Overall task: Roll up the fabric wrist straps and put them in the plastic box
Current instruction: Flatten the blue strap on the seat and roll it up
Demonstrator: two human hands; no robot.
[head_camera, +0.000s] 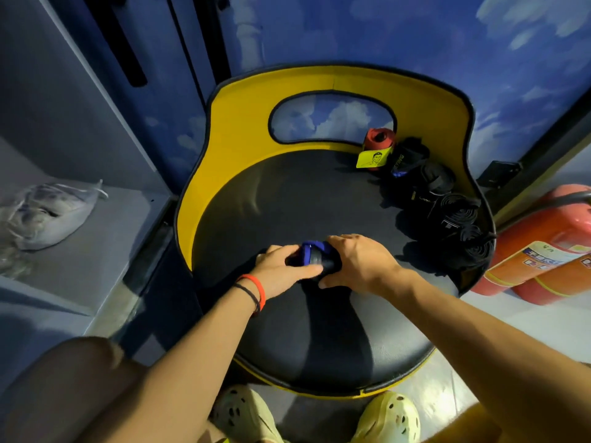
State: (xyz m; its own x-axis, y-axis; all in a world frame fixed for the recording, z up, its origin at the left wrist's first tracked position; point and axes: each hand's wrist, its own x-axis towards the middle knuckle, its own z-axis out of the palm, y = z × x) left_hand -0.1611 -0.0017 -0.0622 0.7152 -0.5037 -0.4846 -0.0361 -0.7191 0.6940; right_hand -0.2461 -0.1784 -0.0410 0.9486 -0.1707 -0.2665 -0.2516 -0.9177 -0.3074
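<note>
Gripping from both ends now: the left hand (281, 270) curls its fingers round one side of the blue-and-black strap (311, 254), and the right hand (358, 263) clamps over the other side, thumb tucked low. The strap sits between the palms as a thick, soft woven roll, its blue band wrapped across dark fabric, resting down on the round black seat (287, 199), which is smooth, padded and slightly shiny. An orange band and a black cord (259, 290) ring the left wrist.

Beyond the hands a curved yellow backrest (236, 129) rises with an oval cut-out. Ahead of the right hand, along that rim, lie a red roll (379, 140) with a yellow tag (372, 159) and a row of black coiled rolls (438, 193), well apart from the grip. Further right lie red fire extinguishers (543, 244). Far to the left, a crumpled plastic bag (48, 212) sits on a shelf. Pale perforated foam clogs (388, 417) show below the forearms.
</note>
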